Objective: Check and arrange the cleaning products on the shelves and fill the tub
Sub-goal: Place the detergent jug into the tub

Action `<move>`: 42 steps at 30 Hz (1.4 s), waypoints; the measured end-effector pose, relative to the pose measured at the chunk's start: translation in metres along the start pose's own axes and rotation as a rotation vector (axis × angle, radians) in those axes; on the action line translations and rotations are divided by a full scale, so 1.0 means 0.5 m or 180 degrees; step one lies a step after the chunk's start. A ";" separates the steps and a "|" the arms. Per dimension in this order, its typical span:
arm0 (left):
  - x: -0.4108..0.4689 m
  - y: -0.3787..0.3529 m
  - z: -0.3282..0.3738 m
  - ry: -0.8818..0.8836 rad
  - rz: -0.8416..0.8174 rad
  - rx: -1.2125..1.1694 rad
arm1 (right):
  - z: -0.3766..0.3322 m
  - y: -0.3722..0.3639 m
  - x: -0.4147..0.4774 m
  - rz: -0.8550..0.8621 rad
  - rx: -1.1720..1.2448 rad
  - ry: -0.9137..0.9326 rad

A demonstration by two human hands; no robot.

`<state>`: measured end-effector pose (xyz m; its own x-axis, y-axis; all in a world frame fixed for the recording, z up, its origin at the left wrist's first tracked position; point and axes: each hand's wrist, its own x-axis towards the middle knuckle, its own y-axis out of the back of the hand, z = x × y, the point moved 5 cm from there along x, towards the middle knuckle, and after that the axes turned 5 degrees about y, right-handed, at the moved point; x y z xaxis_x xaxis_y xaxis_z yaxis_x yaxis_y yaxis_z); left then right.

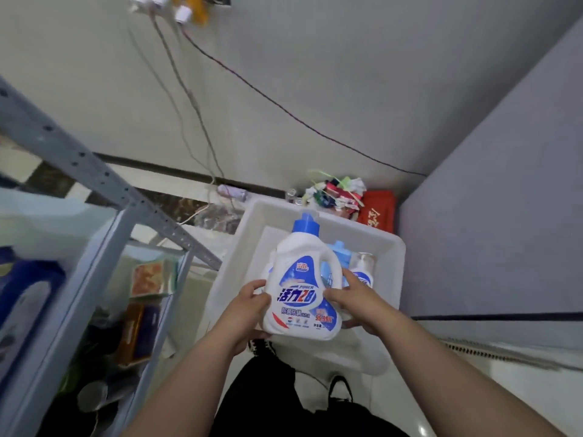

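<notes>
A white detergent jug (pixel 301 279) with a blue cap and blue label is held upright over the white tub (pixel 391 250) on the floor. My left hand (pixel 246 313) grips its lower left side and my right hand (pixel 353 301) grips its right side near the handle. Behind the jug, inside the tub, stand a light-blue bottle (pixel 339 252) and a clear pump bottle (pixel 364 266), both partly hidden. The grey metal shelf unit (pixel 104 181) stands at the left with boxed products (pixel 153 275) on its lower levels.
A blue and white container (pixel 28 294) sits blurred on the shelf at far left. A pile of litter (pixel 334 192) and a red bag (pixel 378 209) lie in the corner behind the tub. Cables (pixel 189 99) hang down the wall. A grey panel (pixel 504 216) closes the right side.
</notes>
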<state>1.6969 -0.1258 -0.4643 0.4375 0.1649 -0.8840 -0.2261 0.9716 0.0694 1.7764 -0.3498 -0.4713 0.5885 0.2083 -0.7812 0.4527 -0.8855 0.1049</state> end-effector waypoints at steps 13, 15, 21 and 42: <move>0.278 -0.021 0.027 0.0379 -0.0527 0.1231 | 0.087 -0.047 0.164 0.0660 0.0293 -0.0901; 0.304 -0.032 0.023 0.0338 -0.0483 0.1264 | 0.096 -0.042 0.189 0.0642 0.0214 -0.0822; 0.373 -0.032 0.004 0.0122 -0.0210 0.1449 | 0.097 -0.041 0.267 0.0510 -0.0088 -0.0494; 0.404 -0.026 -0.002 -0.0534 -0.0131 0.1840 | 0.129 -0.069 0.325 0.0769 -0.0478 -0.0037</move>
<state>1.7875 -0.1052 -0.6443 0.5777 0.1041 -0.8096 0.2831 0.9047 0.3184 1.8134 -0.3124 -0.6417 0.6840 -0.0068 -0.7295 0.3950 -0.8372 0.3782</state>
